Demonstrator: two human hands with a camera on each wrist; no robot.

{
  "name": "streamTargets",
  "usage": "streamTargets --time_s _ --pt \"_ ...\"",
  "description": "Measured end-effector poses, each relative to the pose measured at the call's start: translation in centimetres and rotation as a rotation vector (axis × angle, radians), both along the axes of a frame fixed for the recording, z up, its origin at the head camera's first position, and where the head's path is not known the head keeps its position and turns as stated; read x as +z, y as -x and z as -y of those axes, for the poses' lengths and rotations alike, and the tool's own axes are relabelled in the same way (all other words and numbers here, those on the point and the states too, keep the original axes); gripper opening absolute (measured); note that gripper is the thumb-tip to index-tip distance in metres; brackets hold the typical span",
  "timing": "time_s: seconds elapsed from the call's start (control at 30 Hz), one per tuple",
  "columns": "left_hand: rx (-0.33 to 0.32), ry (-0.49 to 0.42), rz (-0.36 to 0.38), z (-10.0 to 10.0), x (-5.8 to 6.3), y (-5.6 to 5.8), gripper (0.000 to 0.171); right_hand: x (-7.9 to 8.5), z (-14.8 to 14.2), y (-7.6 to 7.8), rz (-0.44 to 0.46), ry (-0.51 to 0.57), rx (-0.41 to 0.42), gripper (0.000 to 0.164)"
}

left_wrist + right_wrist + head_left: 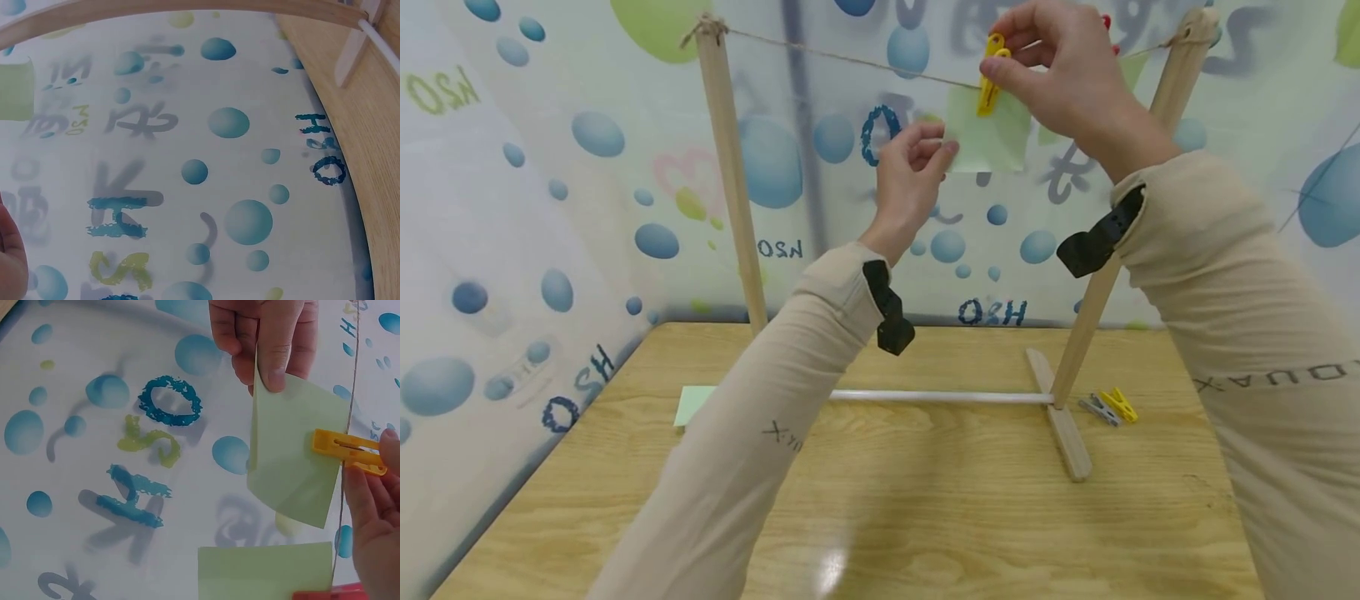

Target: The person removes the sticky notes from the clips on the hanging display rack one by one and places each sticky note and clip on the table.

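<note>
A light green paper sheet (pixel 988 137) hangs at the twine (pixel 865 63). My right hand (pixel 1071 71) pinches a yellow clothespin (pixel 989 87), whose jaws lie over the sheet's top edge at the twine. Between thumb and fingers my left hand (pixel 913 179) holds the sheet's left edge. The right wrist view shows the left hand (pixel 265 347) gripping a bent corner of the paper (pixel 294 450) and the yellow clothespin (pixel 344 449) across the string. Only a sliver of the left hand (pixel 11 256) appears in the left wrist view.
Another green sheet (pixel 265 569) hangs nearby under a red clothespin (pixel 325 594). Two wooden posts (pixel 730 167) carry the twine, with a white rod (pixel 940 397) low between them. On the table (pixel 955 517) lie a grey clothespin (pixel 1100 409), a yellow clothespin (pixel 1120 405) and green paper (pixel 692 402).
</note>
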State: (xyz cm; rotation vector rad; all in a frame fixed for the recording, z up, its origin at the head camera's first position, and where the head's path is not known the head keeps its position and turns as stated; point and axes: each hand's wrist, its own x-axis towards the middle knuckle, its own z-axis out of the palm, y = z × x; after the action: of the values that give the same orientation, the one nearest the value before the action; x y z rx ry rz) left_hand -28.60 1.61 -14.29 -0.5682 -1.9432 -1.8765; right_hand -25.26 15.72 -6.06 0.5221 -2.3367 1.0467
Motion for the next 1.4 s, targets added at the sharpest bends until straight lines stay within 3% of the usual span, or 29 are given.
streamTargets --time_s 0.23,0.7,0.93,1.4 --pt "0.001 0.007 -0.028 -0.3 -0.5 0.2 0.019 -0.1 -0.2 0.1 -0.084 -0.016 0.002 0.031" --pt "0.008 0.008 -0.004 0.0 -1.1 0.5 0.019 -0.7 0.0 0.5 -0.206 -0.057 -0.025 0.022" --pt "0.016 0.005 -0.013 0.2 -1.7 0.5 0.02 -0.5 -0.4 0.2 -0.186 0.012 0.028 0.011" --pt "0.078 0.039 0.029 2.0 -3.7 1.2 0.021 -0.1 -0.5 -0.1 -0.154 0.083 0.031 0.013"
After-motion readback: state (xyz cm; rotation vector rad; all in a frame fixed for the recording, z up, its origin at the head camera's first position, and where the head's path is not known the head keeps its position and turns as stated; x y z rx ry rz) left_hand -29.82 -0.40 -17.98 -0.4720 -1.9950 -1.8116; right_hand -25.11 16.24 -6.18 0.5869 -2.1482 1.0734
